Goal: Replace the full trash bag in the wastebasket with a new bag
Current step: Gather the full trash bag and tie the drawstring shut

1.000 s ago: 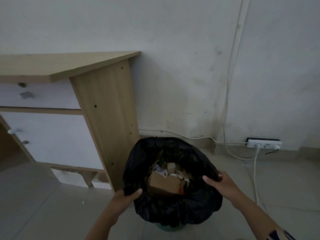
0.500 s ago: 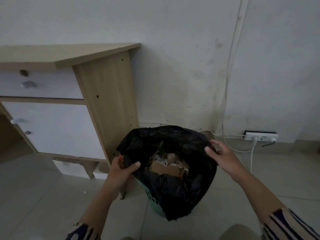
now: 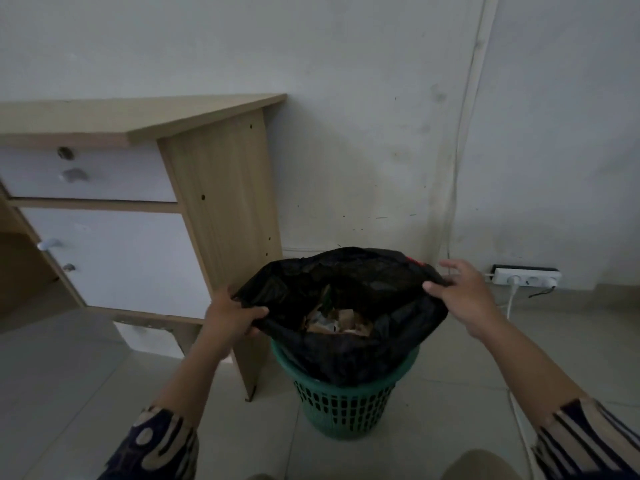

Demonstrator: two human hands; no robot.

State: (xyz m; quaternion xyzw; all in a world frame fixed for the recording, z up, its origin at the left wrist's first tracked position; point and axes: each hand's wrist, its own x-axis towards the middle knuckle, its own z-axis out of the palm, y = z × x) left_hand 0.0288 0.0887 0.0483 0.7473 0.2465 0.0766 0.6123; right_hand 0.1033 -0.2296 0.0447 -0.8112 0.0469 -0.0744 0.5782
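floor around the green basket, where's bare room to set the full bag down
Bare tile lies left of the wastebasket, in front of the desk. The right side is crowded: a white cable runs down from the power strip.

- Our left hand (image 3: 231, 315) grips the left edge of the black trash bag (image 3: 349, 327), fingers curled over it.
- Our right hand (image 3: 464, 296) holds the right edge, some fingers spread.
- The bag's mouth gapes over cardboard scraps (image 3: 341, 320), above the rim of the green wastebasket (image 3: 341, 408).
- The basket stands on floor tiles beside the desk's side panel (image 3: 225, 216).
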